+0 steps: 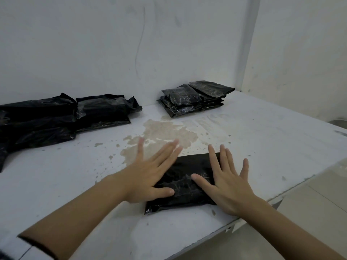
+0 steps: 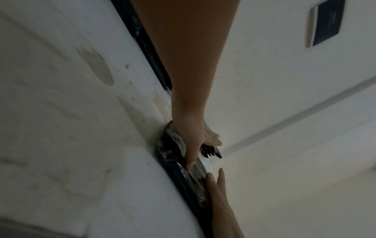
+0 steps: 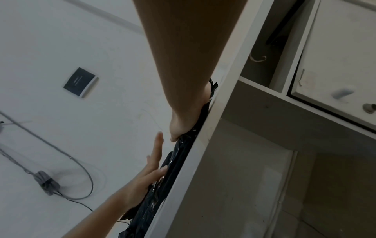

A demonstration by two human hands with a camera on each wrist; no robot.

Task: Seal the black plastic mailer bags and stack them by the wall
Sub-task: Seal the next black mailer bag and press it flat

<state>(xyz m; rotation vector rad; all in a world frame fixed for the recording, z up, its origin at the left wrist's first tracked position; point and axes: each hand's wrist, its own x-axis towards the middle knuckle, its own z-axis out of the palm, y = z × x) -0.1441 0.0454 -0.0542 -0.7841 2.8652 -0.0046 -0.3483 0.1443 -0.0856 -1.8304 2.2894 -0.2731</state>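
Note:
A black mailer bag (image 1: 185, 182) lies flat on the white table (image 1: 262, 139) near its front edge. My left hand (image 1: 148, 171) lies open on the bag's left part, fingers spread and blurred, thumb on the plastic. My right hand (image 1: 229, 184) presses flat on the bag's right part, fingers straight and spread. In the left wrist view the left hand (image 2: 195, 138) touches the bag (image 2: 193, 175) with its thumb. The right wrist view has the right hand (image 3: 183, 125) against the bag (image 3: 179, 154). A neat stack of black bags (image 1: 195, 98) stands by the wall.
A loose pile of black bags (image 1: 56, 117) lies at the back left against the wall. A brownish stain (image 1: 161, 132) marks the table's middle. The table's edge runs diagonally at the right, with floor beyond. White cabinet doors (image 3: 335, 64) sit below the table.

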